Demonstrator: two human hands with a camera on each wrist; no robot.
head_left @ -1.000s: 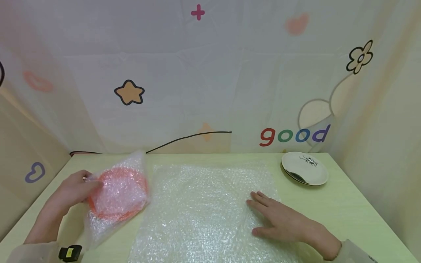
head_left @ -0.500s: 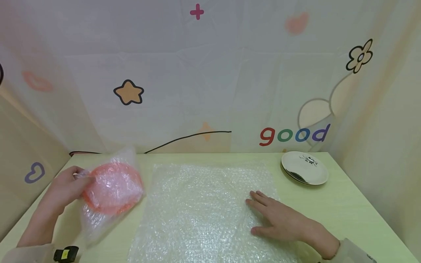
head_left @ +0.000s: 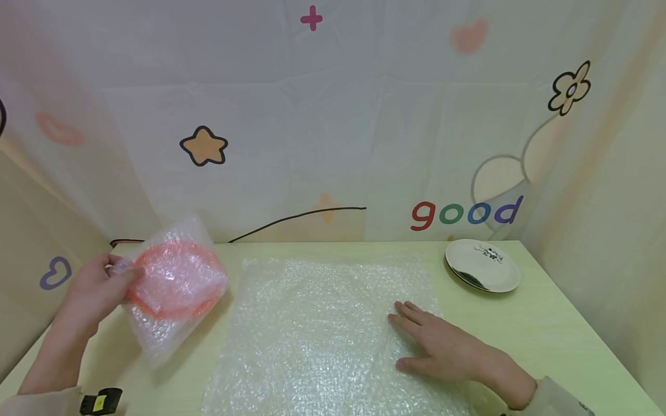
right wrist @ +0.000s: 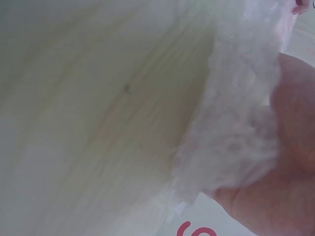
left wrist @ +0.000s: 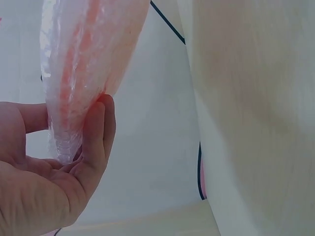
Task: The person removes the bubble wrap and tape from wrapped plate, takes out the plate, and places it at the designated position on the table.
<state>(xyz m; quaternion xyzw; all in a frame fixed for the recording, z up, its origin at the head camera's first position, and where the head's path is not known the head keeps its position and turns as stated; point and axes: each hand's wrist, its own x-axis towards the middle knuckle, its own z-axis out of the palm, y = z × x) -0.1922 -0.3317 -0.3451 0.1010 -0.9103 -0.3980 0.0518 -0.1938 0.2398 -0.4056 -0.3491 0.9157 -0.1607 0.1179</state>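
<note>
At the left of the head view, my left hand (head_left: 93, 292) pinches the corner of a bubble-wrapped plate (head_left: 177, 280), a round piece with an orange-red rim. It is tilted, with its lower tip over a shadow on the table. In the left wrist view, the thumb and fingers of the left hand (left wrist: 54, 187) close on the gathered film of the wrapped plate (left wrist: 93, 54). My right hand (head_left: 447, 346) lies with spread fingers on the right side of a flat bubble wrap sheet (head_left: 312, 329). The right wrist view shows the sheet (right wrist: 231, 123) close up, blurred, partly covering that hand.
Toward the back right of the pale green table (head_left: 551, 335) sit stacked white plates (head_left: 481, 263) with a dark floral pattern. A printed cloth backdrop (head_left: 322, 127) rises behind the table's back edge and along both sides.
My left hand has moved left and up, away from the sheet, carrying the wrapped plate, which now stands more off the table. The right hand has stayed in place.
</note>
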